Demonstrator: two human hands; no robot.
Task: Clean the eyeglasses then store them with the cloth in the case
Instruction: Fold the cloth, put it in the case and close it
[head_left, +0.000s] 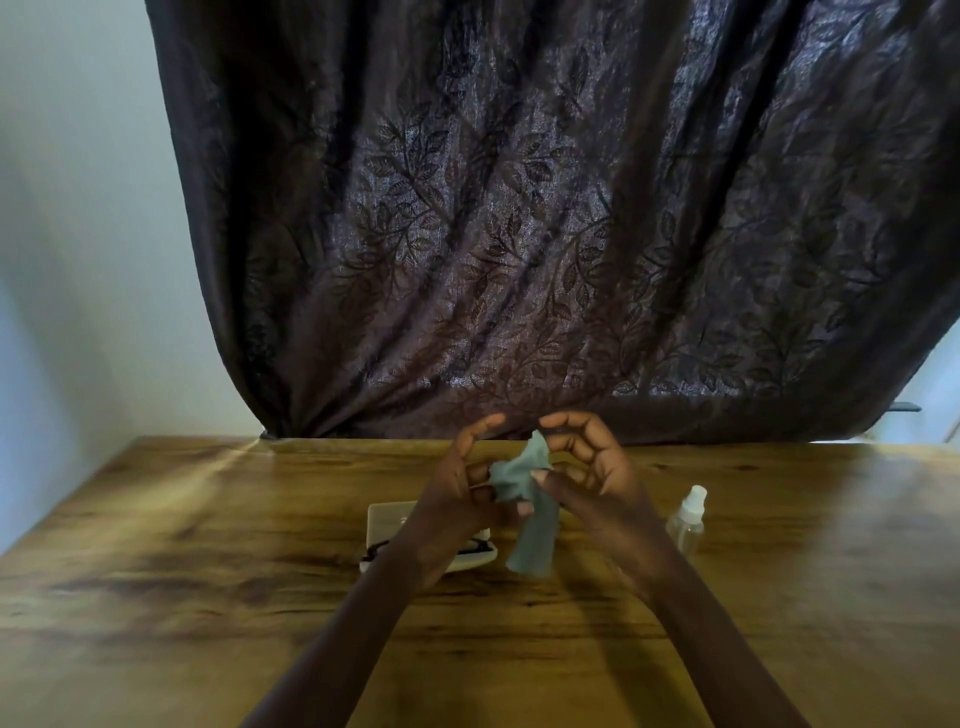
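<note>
A grey-green cleaning cloth (524, 483) hangs bunched between my two hands above the table, its lower end drooping toward the wood. My left hand (457, 493) grips the cloth from the left. My right hand (587, 467) pinches it from the right with thumb and fingers. Below my left wrist lies a pale open case (384, 519), and the dark-framed eyeglasses (376, 550) rest in it, mostly hidden by my forearm.
A small clear spray bottle (687, 519) with a white cap stands upright to the right of my hands. The wooden table (208, 597) ends at a dark leaf-patterned curtain (519, 234) behind. A pale wall (78, 260) is at the left.
</note>
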